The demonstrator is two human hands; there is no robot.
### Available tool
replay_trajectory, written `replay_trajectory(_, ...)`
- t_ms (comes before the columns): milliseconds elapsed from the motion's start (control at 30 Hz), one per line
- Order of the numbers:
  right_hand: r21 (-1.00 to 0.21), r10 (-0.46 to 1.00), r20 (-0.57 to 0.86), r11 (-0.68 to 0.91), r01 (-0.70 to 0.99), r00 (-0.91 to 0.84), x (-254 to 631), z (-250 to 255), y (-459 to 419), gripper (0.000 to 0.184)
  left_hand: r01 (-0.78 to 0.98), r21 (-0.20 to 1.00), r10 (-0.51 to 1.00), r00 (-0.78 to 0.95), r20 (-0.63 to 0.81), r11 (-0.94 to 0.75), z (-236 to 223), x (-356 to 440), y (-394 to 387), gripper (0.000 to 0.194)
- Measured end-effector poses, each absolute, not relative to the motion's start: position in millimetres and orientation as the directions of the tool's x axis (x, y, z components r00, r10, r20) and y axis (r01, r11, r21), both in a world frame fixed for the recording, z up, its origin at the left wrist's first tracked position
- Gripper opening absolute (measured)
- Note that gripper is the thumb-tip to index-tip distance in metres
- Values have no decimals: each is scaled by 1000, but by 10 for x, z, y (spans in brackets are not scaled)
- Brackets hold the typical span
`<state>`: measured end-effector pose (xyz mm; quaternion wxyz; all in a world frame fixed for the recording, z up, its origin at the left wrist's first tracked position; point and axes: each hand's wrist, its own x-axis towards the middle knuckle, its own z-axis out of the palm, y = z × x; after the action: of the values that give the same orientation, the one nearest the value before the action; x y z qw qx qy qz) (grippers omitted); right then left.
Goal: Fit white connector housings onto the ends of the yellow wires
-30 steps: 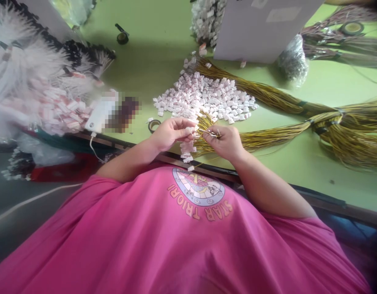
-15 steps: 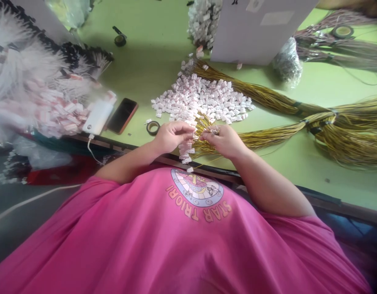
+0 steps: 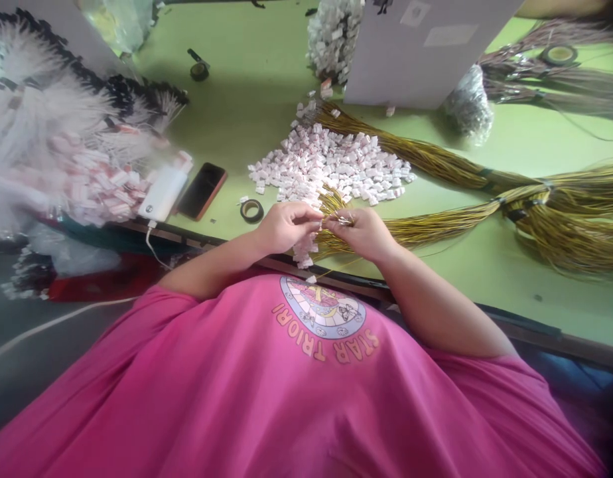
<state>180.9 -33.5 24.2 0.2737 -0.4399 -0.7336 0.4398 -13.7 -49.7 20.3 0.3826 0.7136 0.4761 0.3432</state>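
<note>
My left hand (image 3: 285, 226) is curled, its fingertips pinching a small white plastic connector at the near table edge. My right hand (image 3: 362, 232) is closed on the end of a thin yellow wire, its fingertips meeting those of the left hand. A short string of white connectors (image 3: 305, 251) fitted on wires hangs below the left hand. The wire comes from a long yellow wire bundle (image 3: 450, 222) lying to the right. A pile of loose white connectors (image 3: 336, 162) lies just beyond both hands on the green table (image 3: 247, 113).
A phone (image 3: 202, 190), a white power bank (image 3: 163, 194) and a tape roll (image 3: 251, 210) lie left of the hands. Heaps of finished white-wire assemblies (image 3: 68, 153) fill the left. A white box (image 3: 426, 50), a bag (image 3: 468, 106) and more wire bundles (image 3: 555, 73) stand at the back.
Both hands have drawn closer together, so that their fingertips now meet over the connector. The view shifted slightly.
</note>
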Motion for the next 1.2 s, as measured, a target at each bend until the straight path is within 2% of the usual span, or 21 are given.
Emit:
replay_trajectory(133, -892, 895, 177, 321, 317, -408, 1844, 185, -299, 20, 625, 720, 925, 374, 63, -302, 325, -489, -335, 18)
replay_trajectory(200, -902, 915, 207, 315, 294, -347, 1858, 176, -297, 19, 719, 657, 960, 277, 28, -226, 295, -743, -168, 21)
replay_trajectory(267, -921, 944, 158, 246, 301, -289, 1862, 173, -304, 20, 789, 603, 993, 72, 96, -115, 187, -981, 19, 10)
replay_trajectory(333, -938, 961, 83, 165, 304, -264, 1862, 170, -308, 24, 813, 581, 998, 10, 63, -45, 34, -1147, 184, 6)
replay_trajectory(400, -950, 961, 18, 103, 295, -277, 1867, 164, -300, 25, 826, 563, 999, -12, 35, -10, -110, -1224, 297, 12)
replay_trajectory(500, -961, 939, -43, 55, 270, -342, 1885, 158, -270, 19, 851, 525, 1000, -17, 11, 9, -212, -1224, 362, 14)
replay_trajectory(633, -965, 921, -95, 8, 262, -379, 1897, 154, -247, 14, 896, 444, 999, 19, -28, -5, -59, -1116, 287, 13)
replay_trajectory(700, -962, 922, -92, 15, 274, -375, 1892, 150, -247, 14, 885, 464, 1000, 28, 1, -25, 90, -988, 173, 11)
replay_trajectory(767, -962, 922, -73, 36, 271, -380, 1885, 145, -250, 16, 785, 619, 999, 41, 15, -42, 221, -800, 17, 11)
replay_trajectory(833, -961, 921, -59, 53, 273, -386, 1880, 140, -253, 16, 539, 842, 991, 126, -53, -24, 290, -583, -146, 12)
replay_trajectory(900, -956, 926, -55, 59, 287, -374, 1877, 139, -256, 16, 281, 958, 960, 246, -130, 58, 288, -390, -275, 14)
replay_trajectory(1033, -957, 941, -59, 41, 286, -332, 1877, 145, -261, 15, -30, 965, 923, 300, -242, 262, 188, -193, -370, 19)
replay_trajectory(1100, -961, 942, -68, 27, 274, -329, 1875, 151, -266, 14, -85, 949, 920, 287, -269, 304, 161, -166, -368, 22)
replay_trajectory(1200, -963, 936, -74, 23, 270, -344, 1864, 167, -278, 14, -58, 944, 911, 290, -295, 324, 176, -133, -365, 21)
